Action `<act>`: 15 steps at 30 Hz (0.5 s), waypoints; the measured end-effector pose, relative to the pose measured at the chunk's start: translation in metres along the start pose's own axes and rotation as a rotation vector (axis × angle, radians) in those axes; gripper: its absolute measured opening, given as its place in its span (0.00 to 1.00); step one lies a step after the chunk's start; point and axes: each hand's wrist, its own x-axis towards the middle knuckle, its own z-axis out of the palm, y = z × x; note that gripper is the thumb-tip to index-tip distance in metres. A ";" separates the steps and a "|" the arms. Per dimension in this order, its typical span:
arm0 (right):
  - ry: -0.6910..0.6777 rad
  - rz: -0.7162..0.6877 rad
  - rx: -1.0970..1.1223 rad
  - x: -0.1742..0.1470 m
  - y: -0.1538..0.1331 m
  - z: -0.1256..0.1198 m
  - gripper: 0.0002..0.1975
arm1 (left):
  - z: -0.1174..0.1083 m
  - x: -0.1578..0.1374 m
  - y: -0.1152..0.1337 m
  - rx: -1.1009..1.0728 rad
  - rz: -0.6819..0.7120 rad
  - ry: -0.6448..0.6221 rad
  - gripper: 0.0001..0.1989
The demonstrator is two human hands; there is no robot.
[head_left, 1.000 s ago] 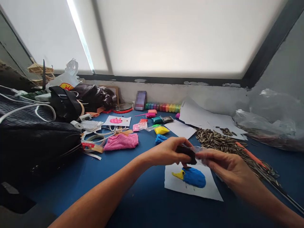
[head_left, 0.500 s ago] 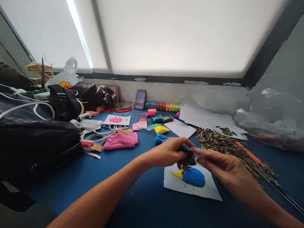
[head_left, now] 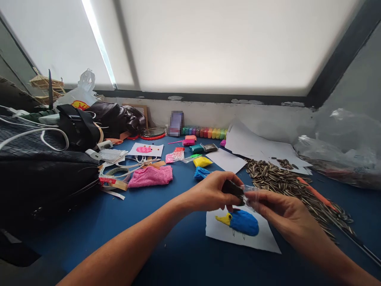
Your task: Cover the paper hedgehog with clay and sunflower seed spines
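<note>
My left hand [head_left: 210, 192] is closed on a packet of black clay [head_left: 233, 189], its thumb and fingers on either side. The clear plastic wrapper [head_left: 250, 194] sticks out to the right. My right hand [head_left: 279, 207] pinches that wrapper between thumb and fingers. Just below both hands lies a white sheet of paper [head_left: 217, 229] on the blue table. It bears a bird shape in blue clay [head_left: 245, 223] with a yellow beak, a black eye and thin drawn legs. My left fingers hide part of the sheet's upper edge.
Beyond my hands lie a blue clay packet [head_left: 201, 173], a yellow one [head_left: 203, 161] and a pink cloth [head_left: 151, 176]. Striped sunflower seeds [head_left: 274, 178] are heaped at right, with an orange-handled tool [head_left: 315, 193] across them. A black bag [head_left: 47, 178] stands at left.
The black clay packet has tilted in my left hand, and more of the clear wrapper shows between the hands. Both hands keep their hold in nearly the same place. The view has shifted slightly.
</note>
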 end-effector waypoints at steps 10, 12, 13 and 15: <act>0.096 -0.022 -0.023 0.000 0.005 0.001 0.15 | 0.001 0.000 0.000 -0.029 0.030 0.004 0.14; 0.113 -0.023 -0.037 0.000 0.005 0.001 0.14 | 0.000 0.001 0.001 -0.065 0.028 -0.018 0.13; 0.115 -0.023 -0.039 0.000 0.006 0.001 0.14 | 0.000 0.002 0.001 -0.086 0.032 -0.027 0.13; 0.123 -0.019 -0.036 -0.001 0.006 0.002 0.14 | 0.000 0.003 0.002 -0.117 0.038 -0.018 0.11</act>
